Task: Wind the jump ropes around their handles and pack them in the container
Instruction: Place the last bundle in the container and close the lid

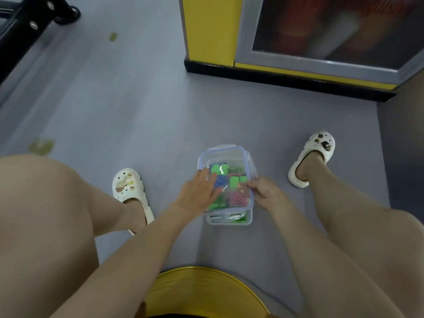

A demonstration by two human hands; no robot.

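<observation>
Head view, left hand [197,191] flat on lid [229,156], right hand [263,193] seemingly pinching it

Both our forearms reach down; our left grip [197,191] lies flat, fingers straight, while our right grip [263,193] pinches the clear plastic lid [229,157] at its edge.

The clear lid [229,148] lies across the container [229,221], closing off the way in from above. My left hand [197,191] is flat on it and my right hand [263,193] pinches its right edge. Bare floor [160,115] lies open beyond the container, up to the yellow cabinet [211,31] at the far right and the black frame [23,26] at the far left. My left clog [128,187] and right clog [314,154] stand well apart on either side, leaving floor free on each side of the container. The yellow stool [202,288] fills the near side.
</observation>
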